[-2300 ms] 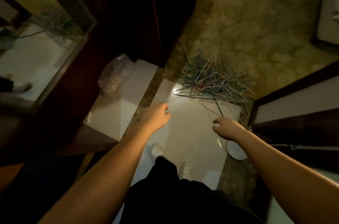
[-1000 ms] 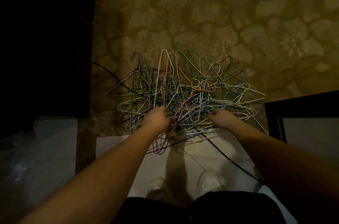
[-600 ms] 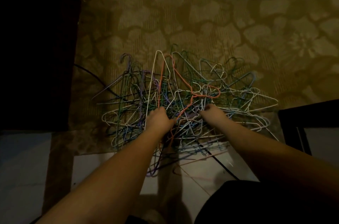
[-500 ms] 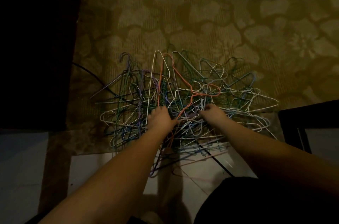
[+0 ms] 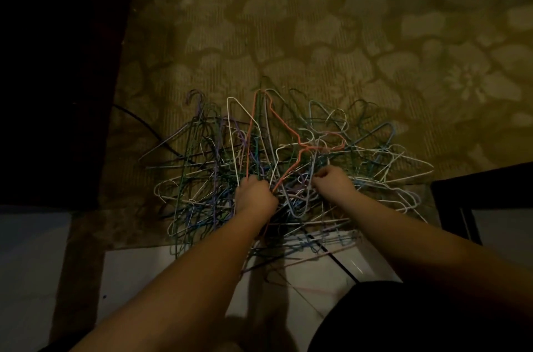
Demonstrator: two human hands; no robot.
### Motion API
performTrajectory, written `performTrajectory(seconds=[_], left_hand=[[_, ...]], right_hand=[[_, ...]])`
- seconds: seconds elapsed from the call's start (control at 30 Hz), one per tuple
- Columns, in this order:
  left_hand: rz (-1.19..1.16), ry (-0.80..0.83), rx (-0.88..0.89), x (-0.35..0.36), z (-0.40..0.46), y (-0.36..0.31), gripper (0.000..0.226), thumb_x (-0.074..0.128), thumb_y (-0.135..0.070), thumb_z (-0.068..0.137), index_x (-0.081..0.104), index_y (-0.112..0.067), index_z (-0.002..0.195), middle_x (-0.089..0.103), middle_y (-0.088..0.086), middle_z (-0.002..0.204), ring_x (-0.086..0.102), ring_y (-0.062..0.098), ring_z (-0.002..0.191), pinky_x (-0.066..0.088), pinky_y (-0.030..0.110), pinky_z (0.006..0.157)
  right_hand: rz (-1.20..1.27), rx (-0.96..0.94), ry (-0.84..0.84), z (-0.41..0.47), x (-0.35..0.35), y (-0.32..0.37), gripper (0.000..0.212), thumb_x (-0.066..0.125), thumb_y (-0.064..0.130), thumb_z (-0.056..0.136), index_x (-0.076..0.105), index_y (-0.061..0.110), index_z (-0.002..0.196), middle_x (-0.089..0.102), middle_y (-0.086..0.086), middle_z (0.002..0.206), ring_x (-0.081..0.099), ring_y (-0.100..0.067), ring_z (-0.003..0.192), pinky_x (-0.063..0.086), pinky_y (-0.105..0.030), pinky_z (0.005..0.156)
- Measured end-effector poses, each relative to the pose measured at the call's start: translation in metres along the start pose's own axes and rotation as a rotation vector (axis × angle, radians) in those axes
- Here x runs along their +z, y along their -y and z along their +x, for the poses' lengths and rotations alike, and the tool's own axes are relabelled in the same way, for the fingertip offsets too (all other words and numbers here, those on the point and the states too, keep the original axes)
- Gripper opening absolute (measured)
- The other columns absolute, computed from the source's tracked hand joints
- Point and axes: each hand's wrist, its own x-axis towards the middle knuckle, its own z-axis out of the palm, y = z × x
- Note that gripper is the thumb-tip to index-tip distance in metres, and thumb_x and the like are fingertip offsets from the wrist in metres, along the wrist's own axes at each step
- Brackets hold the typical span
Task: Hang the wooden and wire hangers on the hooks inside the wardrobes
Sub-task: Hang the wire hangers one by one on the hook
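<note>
head view: left hand (image 5: 253,197) and right hand (image 5: 334,183) each closed on wires in the hanger pile (image 5: 375,161).

Under me a patterned olive carpet (image 5: 288,34) meets pale floor tiles (image 5: 161,271) at its near edge, and my tangled heap of wire hangers (image 5: 372,161) straddles both.

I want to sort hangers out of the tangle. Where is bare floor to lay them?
Bare carpet beyond the hanger pile, and white tile left of the left forearm. Crowded around both hands, left hand and right hand.
</note>
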Motion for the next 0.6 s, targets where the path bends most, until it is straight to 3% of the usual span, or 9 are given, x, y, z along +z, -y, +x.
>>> performTrajectory(seconds=[0.07,0.13,0.23,0.37,0.43,0.6], left_hand=[[-0.004,-0.1,0.065,-0.002,0.0,-0.002,0.021,0.054,-0.032,0.092,0.061,-0.014,0.102,0.048,0.007,0.111,0.042,0.028,0.109,0.038,0.04,0.094],[-0.04,-0.138,0.106,-0.003,-0.002,-0.005,0.019,0.054,-0.032,0.093,0.06,-0.014,0.093,0.049,0.006,0.101,0.044,0.026,0.102,0.041,0.039,0.088],[-0.238,-0.135,0.057,-0.005,-0.003,-0.009,0.016,0.056,-0.025,0.093,0.059,-0.012,0.085,0.051,0.008,0.095,0.049,0.026,0.092,0.047,0.041,0.08],[-0.509,0.001,-0.002,-0.015,-0.001,-0.019,0.008,0.048,-0.02,0.1,0.054,-0.018,0.096,0.055,0.006,0.082,0.049,0.021,0.064,0.039,0.03,0.054],[-0.599,0.02,-0.02,-0.021,0.002,-0.021,0.011,0.045,-0.018,0.102,0.055,-0.018,0.1,0.057,0.005,0.083,0.048,0.02,0.064,0.037,0.029,0.054],[-0.755,0.035,-0.131,-0.034,0.01,-0.026,0.015,0.05,-0.015,0.096,0.061,-0.012,0.107,0.06,0.007,0.093,0.05,0.02,0.072,0.039,0.031,0.061]], right_hand=[[0.03,0.046,0.011,0.001,-0.001,-0.003,0.043,0.057,0.028,0.096,0.05,0.004,0.131,0.061,-0.016,0.116,0.059,-0.025,0.083,0.043,-0.028,0.063],[0.115,0.086,0.05,0.002,0.004,-0.003,0.051,0.057,0.034,0.096,0.042,0.006,0.136,0.06,-0.014,0.111,0.056,-0.023,0.08,0.04,-0.029,0.057],[0.261,0.134,0.038,0.005,0.01,-0.002,0.059,0.061,0.038,0.094,0.037,0.007,0.138,0.057,-0.015,0.114,0.055,-0.024,0.085,0.042,-0.031,0.059],[0.255,0.106,0.002,0.007,0.007,-0.003,0.036,0.057,0.023,0.097,0.05,0.007,0.128,0.059,-0.012,0.105,0.058,-0.025,0.087,0.047,-0.031,0.065],[0.267,0.082,0.009,0.006,0.006,-0.002,0.029,0.055,0.022,0.097,0.053,0.009,0.124,0.06,-0.01,0.1,0.056,-0.022,0.079,0.043,-0.027,0.057],[0.371,0.034,0.073,-0.003,0.001,0.003,0.011,0.067,0.019,0.089,0.063,0.013,0.098,0.066,-0.012,0.099,0.06,-0.022,0.08,0.048,-0.035,0.069]])
